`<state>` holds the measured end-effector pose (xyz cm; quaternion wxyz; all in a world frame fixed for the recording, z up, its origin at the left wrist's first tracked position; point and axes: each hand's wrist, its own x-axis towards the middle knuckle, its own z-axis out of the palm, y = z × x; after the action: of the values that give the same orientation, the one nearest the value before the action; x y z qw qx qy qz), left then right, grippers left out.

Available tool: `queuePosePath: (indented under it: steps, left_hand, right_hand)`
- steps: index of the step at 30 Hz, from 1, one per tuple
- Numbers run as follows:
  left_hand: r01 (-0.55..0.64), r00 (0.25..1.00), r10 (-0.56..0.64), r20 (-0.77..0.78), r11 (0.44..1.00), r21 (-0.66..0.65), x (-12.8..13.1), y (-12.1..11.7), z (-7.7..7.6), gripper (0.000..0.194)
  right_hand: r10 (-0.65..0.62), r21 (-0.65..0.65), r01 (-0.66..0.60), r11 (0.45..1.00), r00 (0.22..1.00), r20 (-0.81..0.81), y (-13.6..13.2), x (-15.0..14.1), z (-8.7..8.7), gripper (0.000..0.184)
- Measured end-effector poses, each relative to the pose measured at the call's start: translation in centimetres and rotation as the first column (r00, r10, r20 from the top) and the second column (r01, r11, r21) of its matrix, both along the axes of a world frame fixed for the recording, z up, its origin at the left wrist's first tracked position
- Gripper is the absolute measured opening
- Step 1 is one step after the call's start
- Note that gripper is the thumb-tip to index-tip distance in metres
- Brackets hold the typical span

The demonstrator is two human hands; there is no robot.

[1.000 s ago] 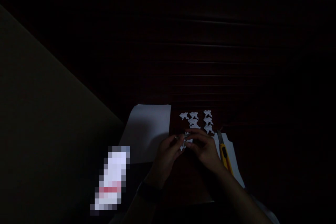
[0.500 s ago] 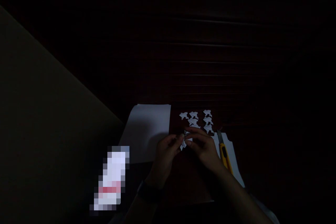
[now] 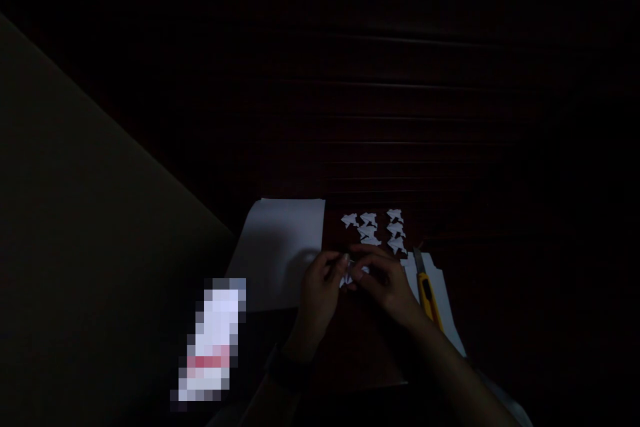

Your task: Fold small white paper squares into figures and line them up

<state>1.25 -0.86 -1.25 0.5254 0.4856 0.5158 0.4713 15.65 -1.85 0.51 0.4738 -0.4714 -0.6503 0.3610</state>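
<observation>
Head view: A small folded paper piece point(image 3: 346, 277) is grasped between the fingertips of the left hand point(image 3: 318, 288) and right hand point(image 3: 391, 284), the grip closed on it from both sides over the dark tabletop point(image 3: 367, 353). Folded white figures point(image 3: 396, 229) are arranged beyond. White sheets point(image 3: 287, 237) are placed at left; at right, papers point(image 3: 450, 312) are overlain by a yellow cutter point(image 3: 429, 295), its blade directed toward the far side.

Yellow cutter point(image 3: 429, 299), blade out; pixelated pale-and-red patch point(image 3: 214, 333) at lower left; dark grooved surface point(image 3: 380, 103) beyond
</observation>
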Motion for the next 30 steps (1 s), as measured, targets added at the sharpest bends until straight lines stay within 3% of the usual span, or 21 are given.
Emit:
queuePosePath:
  steps: [9, 21, 30]
  left_hand:
    - [-0.006, 1.000, 0.006, 0.026, 1.000, -0.013, 0.21, 0.03, 0.13, 0.023]
    - [-0.001, 0.993, 0.012, -0.120, 0.996, 0.088, 0.00, 0.24, 0.12, 0.021]
    - [-0.012, 0.989, 0.022, -0.144, 0.997, 0.072, 0.02, 0.06, 0.19, 0.024]
  right_hand:
    - [0.000, 0.007, 0.000, 1.000, 1.000, -0.024, -0.02, -0.14, -0.53, 0.012]
    - [-0.010, 0.040, 0.005, 0.999, 0.992, 0.129, -0.39, -0.33, -0.39, 0.016]
    - [-0.035, 0.060, 0.024, 0.998, 0.982, 0.185, -0.27, -0.50, -0.66, 0.017]
